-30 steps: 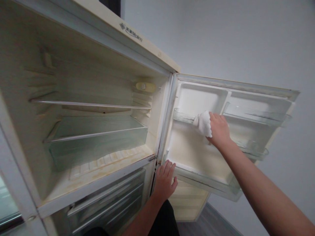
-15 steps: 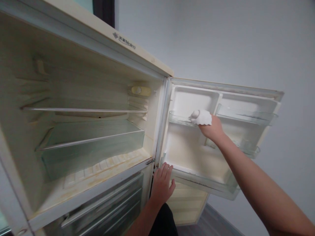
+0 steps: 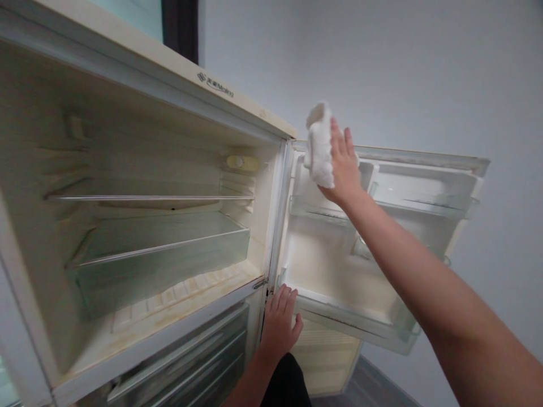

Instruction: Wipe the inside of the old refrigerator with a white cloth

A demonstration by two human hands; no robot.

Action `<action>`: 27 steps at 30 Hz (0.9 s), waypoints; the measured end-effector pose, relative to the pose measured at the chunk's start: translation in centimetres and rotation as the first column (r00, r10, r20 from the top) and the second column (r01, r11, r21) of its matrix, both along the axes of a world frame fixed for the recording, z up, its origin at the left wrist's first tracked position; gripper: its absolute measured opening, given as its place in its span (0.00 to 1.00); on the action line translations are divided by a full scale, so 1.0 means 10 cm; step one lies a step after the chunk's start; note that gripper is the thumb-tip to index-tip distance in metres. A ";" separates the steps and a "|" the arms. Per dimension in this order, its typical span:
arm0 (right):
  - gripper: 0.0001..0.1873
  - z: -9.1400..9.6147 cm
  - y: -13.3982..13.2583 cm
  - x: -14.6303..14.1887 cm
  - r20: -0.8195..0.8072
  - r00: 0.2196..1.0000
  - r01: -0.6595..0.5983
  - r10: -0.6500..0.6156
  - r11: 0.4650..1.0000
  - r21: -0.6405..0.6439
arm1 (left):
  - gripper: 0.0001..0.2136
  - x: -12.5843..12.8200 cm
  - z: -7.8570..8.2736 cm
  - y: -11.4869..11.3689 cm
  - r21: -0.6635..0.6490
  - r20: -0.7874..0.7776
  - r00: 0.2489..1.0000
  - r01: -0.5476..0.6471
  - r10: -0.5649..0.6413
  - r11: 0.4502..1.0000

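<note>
A white cloth [image 3: 321, 148] is in my right hand [image 3: 344, 169], raised at the upper hinge-side corner of the open fridge door [image 3: 322, 249]. My fingers lie extended along the cloth, and part of it shows beyond them. Whether the cloth touches the door there, I cannot tell. Lower down, my left hand [image 3: 280, 319] rests by the door's bottom hinge-side corner, near the bottom door shelf [image 3: 352, 325]. Its fingers are stretched out with nothing in them. Clear door shelves [image 3: 311, 209] sit below and beside the raised cloth, with dark marks along their edges.
The fridge compartment [image 3: 165, 147] stands open on the left, with a glass shelf [image 3: 161, 198] and a clear drawer [image 3: 169, 271]. Yellowish stains mark its floor [image 3: 169, 305]. Below are freezer drawers [image 3: 190, 356] and a second open door [image 3: 326, 356]. A wall [image 3: 403, 73] rises behind.
My right hand has moved up and slightly left with the cloth, from the upper door shelf to the door's top corner, its fingers now extended. My left hand has stayed almost in place.
</note>
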State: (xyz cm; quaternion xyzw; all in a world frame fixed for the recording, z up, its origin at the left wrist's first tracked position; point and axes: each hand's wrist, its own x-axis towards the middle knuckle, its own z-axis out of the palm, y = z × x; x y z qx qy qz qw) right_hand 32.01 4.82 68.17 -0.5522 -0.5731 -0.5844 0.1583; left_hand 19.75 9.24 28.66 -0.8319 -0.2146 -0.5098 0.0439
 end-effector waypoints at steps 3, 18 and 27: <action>0.33 0.05 0.29 0.11 0.084 0.995 0.070 -0.061 0.991 -0.118 | 0.27 -0.02 0.01 0.02 0.001 -0.012 1.000 0.002 -0.002 1.000; 0.28 0.19 -0.48 0.46 -0.052 0.916 0.383 -0.399 0.904 -0.191 | 0.27 -0.04 0.03 0.03 -0.002 -0.034 0.999 -0.007 0.007 1.000; 0.15 0.32 -1.16 0.38 -0.165 0.694 0.614 -0.701 0.696 -0.373 | 0.27 -0.01 0.03 0.01 -0.017 -0.006 1.000 0.009 -0.010 1.000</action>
